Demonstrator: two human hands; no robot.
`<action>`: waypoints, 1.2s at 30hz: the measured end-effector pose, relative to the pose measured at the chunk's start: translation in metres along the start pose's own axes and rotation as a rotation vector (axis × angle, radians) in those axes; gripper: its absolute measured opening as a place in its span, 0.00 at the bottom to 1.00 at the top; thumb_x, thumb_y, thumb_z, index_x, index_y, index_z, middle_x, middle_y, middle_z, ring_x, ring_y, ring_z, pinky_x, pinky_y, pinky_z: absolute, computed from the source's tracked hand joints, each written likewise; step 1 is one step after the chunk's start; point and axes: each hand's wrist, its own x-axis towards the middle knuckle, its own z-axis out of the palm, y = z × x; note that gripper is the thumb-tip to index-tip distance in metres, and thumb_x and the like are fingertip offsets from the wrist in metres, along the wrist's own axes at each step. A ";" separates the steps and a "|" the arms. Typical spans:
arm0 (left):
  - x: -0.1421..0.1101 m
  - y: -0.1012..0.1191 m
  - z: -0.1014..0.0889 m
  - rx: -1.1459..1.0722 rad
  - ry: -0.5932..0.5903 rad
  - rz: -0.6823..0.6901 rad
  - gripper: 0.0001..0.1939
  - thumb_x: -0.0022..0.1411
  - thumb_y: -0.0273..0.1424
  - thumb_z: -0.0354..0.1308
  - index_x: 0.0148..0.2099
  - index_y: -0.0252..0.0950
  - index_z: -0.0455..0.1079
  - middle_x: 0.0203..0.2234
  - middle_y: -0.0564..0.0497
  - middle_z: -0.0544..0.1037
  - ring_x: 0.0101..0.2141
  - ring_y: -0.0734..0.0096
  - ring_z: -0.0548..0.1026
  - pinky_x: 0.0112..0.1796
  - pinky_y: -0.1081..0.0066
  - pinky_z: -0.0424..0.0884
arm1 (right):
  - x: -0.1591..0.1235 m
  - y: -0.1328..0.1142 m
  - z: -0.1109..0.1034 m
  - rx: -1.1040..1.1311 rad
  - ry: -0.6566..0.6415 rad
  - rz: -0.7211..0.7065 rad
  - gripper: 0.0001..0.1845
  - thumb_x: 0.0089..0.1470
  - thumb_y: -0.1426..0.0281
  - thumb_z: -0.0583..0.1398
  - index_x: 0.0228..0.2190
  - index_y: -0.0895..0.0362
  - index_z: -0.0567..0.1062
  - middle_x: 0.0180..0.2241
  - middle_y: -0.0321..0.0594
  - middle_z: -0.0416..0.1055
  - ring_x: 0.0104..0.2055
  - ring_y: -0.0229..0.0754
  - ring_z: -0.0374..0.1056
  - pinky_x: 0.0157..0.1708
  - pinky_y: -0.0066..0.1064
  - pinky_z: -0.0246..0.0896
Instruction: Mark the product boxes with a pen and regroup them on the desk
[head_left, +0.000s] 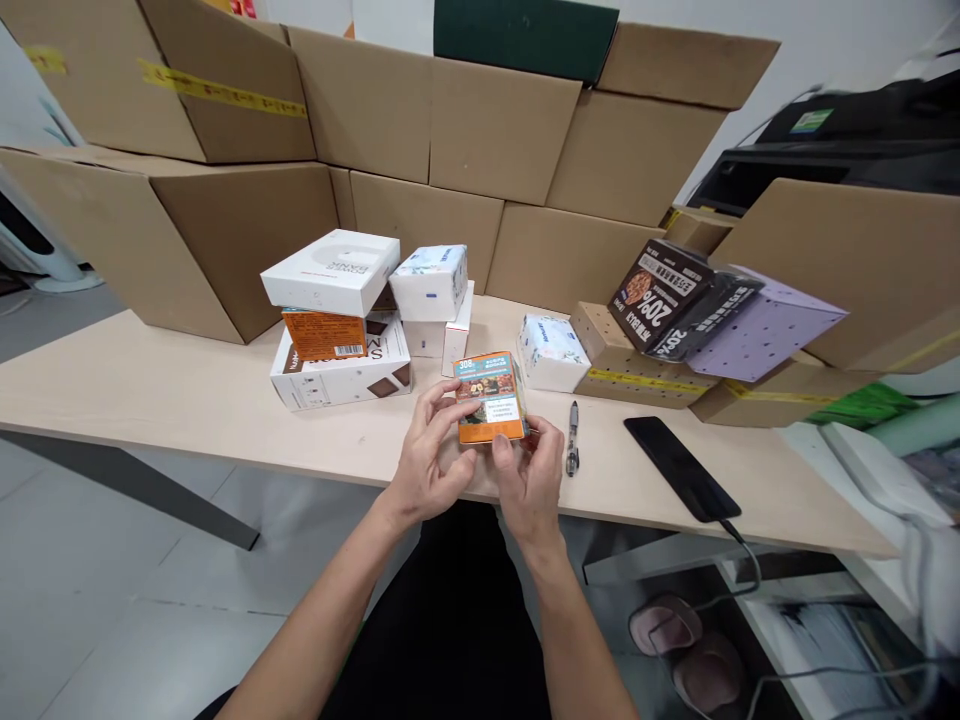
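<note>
A small orange and blue printed box (491,378) is in front of me near the table's front edge, its label facing me. My right hand (531,470) grips its lower right corner, thumb at the front and fingers at the side. Fingers of my left hand (431,455) lie stretched against the box's left edge and face, with the thumb apart below it. Just right of my right hand lies a pen (573,440). Behind the small box are a white narrow box (457,335) and a white floral tissue pack (553,352).
At left, a white power bank box (334,270) tops a stack with an orange box (326,334) and a white box (341,378). A dark box (660,295) and lilac box (765,325) lean at right. A phone (681,467) lies cabled. Cardboard walls (420,130) enclose the back.
</note>
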 end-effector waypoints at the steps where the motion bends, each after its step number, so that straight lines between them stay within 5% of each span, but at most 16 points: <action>1: 0.000 0.002 0.001 0.033 0.009 0.019 0.23 0.63 0.32 0.57 0.60 0.41 0.64 0.61 0.41 0.60 0.63 0.51 0.62 0.58 0.48 0.66 | 0.000 0.000 -0.001 0.015 -0.021 0.026 0.22 0.60 0.55 0.58 0.49 0.56 0.65 0.47 0.48 0.67 0.49 0.48 0.65 0.50 0.47 0.65; 11: 0.002 0.002 0.009 0.223 0.033 0.088 0.22 0.60 0.24 0.59 0.57 0.39 0.65 0.60 0.40 0.63 0.60 0.55 0.66 0.57 0.53 0.69 | 0.002 -0.004 -0.002 -0.041 -0.092 0.048 0.20 0.64 0.55 0.51 0.45 0.56 0.71 0.48 0.49 0.70 0.53 0.50 0.64 0.54 0.48 0.60; 26: 0.005 0.001 0.015 0.270 0.039 -0.020 0.21 0.60 0.25 0.59 0.56 0.39 0.65 0.54 0.42 0.61 0.57 0.56 0.67 0.56 0.52 0.70 | 0.007 -0.008 -0.003 -0.062 -0.125 0.078 0.22 0.68 0.57 0.44 0.37 0.55 0.72 0.36 0.44 0.73 0.40 0.46 0.68 0.42 0.41 0.65; 30: 0.006 0.003 0.014 0.291 0.012 -0.051 0.21 0.61 0.26 0.58 0.57 0.40 0.64 0.52 0.43 0.65 0.57 0.57 0.67 0.57 0.52 0.69 | 0.012 -0.001 -0.025 -0.091 -0.037 -0.062 0.18 0.67 0.63 0.48 0.47 0.56 0.73 0.45 0.47 0.74 0.48 0.46 0.69 0.49 0.43 0.66; 33: 0.006 0.003 0.013 0.282 -0.020 -0.091 0.23 0.61 0.26 0.57 0.58 0.40 0.64 0.52 0.43 0.65 0.56 0.58 0.68 0.56 0.53 0.69 | 0.026 0.019 -0.054 -0.277 0.087 -0.158 0.16 0.64 0.67 0.52 0.46 0.57 0.76 0.41 0.48 0.74 0.45 0.47 0.70 0.46 0.42 0.67; 36: 0.005 0.002 0.013 0.263 -0.039 -0.114 0.24 0.61 0.26 0.57 0.59 0.40 0.63 0.52 0.43 0.65 0.55 0.59 0.68 0.56 0.54 0.69 | 0.045 0.047 -0.081 -0.548 -0.079 -0.210 0.19 0.60 0.73 0.51 0.47 0.58 0.77 0.36 0.46 0.73 0.37 0.47 0.69 0.39 0.39 0.66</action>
